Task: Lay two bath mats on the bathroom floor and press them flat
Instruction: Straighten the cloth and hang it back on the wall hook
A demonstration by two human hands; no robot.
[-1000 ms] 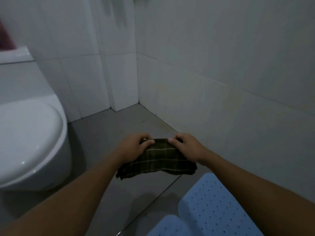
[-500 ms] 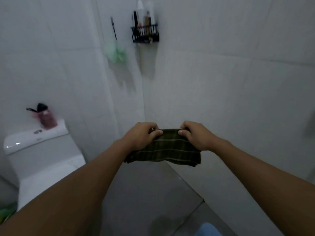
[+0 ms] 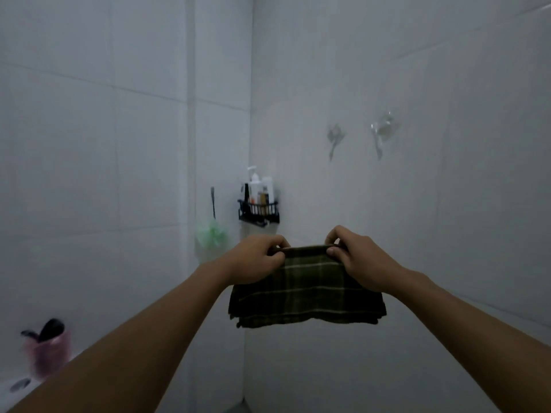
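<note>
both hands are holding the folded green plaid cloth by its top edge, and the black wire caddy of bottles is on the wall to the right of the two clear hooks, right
Not quite. The black wire caddy is left of the clear hooks, in the corner, as the head view shows. The rest holds: left hand and right hand grip the plaid cloth by its top edge.

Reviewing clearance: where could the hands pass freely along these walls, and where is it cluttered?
Bare tile spans the left wall above the pink cup and the right wall below the two hooks. The corner is crowded: black caddy, green loofah.
</note>
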